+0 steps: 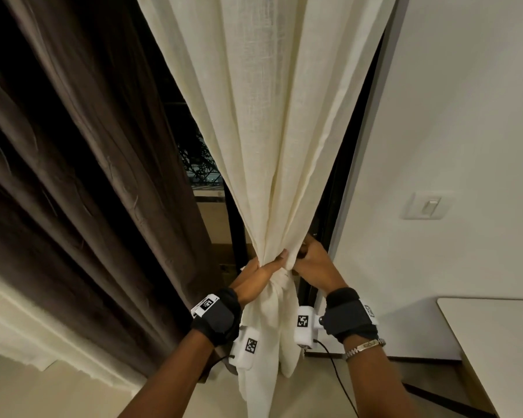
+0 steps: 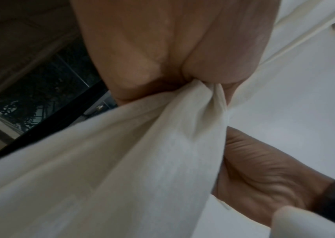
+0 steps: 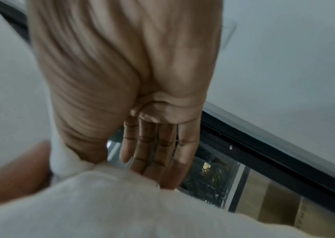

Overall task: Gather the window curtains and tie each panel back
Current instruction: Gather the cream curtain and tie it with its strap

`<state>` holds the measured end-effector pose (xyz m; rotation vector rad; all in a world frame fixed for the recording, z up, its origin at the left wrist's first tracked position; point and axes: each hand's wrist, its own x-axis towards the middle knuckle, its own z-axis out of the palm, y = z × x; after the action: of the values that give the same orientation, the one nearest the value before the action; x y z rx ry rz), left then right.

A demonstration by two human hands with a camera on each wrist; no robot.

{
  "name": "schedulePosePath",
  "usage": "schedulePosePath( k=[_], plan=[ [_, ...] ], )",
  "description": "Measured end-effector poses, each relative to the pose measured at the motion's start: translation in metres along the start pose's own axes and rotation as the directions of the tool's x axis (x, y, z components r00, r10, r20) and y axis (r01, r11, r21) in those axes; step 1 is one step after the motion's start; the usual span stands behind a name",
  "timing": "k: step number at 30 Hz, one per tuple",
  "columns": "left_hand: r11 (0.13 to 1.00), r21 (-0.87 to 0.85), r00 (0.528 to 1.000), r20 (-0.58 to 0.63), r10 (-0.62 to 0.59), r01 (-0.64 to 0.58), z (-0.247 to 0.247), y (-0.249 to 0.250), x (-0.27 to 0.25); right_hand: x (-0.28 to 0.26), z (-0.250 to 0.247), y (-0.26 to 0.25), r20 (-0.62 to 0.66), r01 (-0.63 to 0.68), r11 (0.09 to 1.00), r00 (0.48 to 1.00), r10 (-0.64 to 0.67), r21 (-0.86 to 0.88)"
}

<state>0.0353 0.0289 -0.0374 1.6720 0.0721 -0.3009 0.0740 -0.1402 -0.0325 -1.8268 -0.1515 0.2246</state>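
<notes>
A cream curtain panel (image 1: 269, 146) hangs in front of me, drawn in to a narrow waist at hand height. My left hand (image 1: 263, 270) grips round that waist, and bunched cloth (image 2: 142, 161) spills out of its fist (image 2: 162, 56). My right hand (image 1: 311, 260) is at the right side of the waist. In the right wrist view its fingers (image 3: 154, 153) run straight down behind the cloth (image 3: 101, 209), the tips hidden, and the thumb lies against the front. The loose tail of the panel (image 1: 269, 357) hangs below both hands. No separate tie-back shows.
A brown curtain (image 1: 88, 176) hangs in folds on the left. Dark window glass (image 1: 200, 167) shows between the two curtains. On the right are a white wall with a switch (image 1: 429, 205) and a pale table corner (image 1: 495, 342). A black cable (image 1: 338, 375) trails from my right wrist.
</notes>
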Motion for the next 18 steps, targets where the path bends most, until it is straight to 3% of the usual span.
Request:
schedulePosePath(
  k=[6,9,13,18],
  plan=[
    [0.999,0.040,1.000,0.014,0.000,-0.001,0.000,0.001,0.004,-0.022,-0.016,-0.001,0.258,-0.030,0.985,0.966,-0.014,0.167],
    [0.998,0.061,0.999,0.037,-0.024,0.022,0.003,0.001,0.007,-0.025,-0.022,0.001,0.360,0.001,0.999,0.933,-0.015,0.040],
    [0.996,0.076,0.997,0.061,-0.046,0.042,0.012,0.004,0.008,-0.019,-0.009,0.000,0.242,0.056,0.986,0.970,-0.017,-0.158],
    [0.994,0.112,0.997,0.077,-0.021,0.012,0.009,-0.004,0.007,-0.017,0.004,0.007,0.208,0.108,0.983,0.975,-0.075,-0.150]
  ],
)
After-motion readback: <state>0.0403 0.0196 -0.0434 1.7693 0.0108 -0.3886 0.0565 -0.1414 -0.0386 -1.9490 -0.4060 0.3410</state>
